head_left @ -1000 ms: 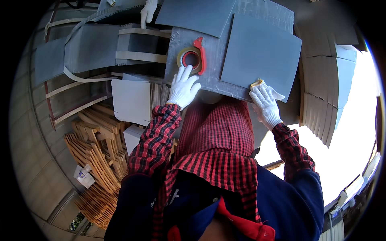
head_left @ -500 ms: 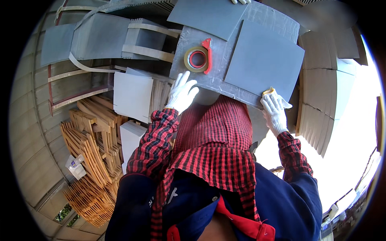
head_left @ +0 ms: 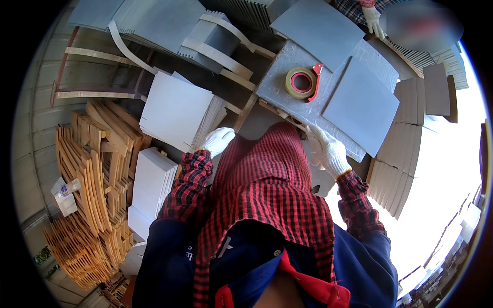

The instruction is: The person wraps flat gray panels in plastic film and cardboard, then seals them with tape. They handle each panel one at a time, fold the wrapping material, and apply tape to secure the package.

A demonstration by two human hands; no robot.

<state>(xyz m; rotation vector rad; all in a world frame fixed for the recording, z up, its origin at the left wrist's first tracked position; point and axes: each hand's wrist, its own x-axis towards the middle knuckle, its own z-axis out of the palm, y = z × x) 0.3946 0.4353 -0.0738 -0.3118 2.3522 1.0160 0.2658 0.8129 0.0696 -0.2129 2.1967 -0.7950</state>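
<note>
My left hand, in a white knit glove, hangs beside a stack of white boards. Its fingers lie close together and bend loosely, with nothing seen in them. At the near edge of a grey work table is my right hand, also gloved, its fingers stretched and partly apart; whether it touches the edge is unclear. On the table rest a flat grey board, a second grey board farther back, and a roll of tape in a red dispenser.
Wooden frames are heaped at left, beside white panels. Grey sheets lie on a rack at the far left. Stacked cartons stand at right. Another person's gloved hand shows at the far right.
The view has turned, so the table sits farther right. My left hand has drawn away from the table and its fingers have come together. My right hand has left the grey board's corner.
</note>
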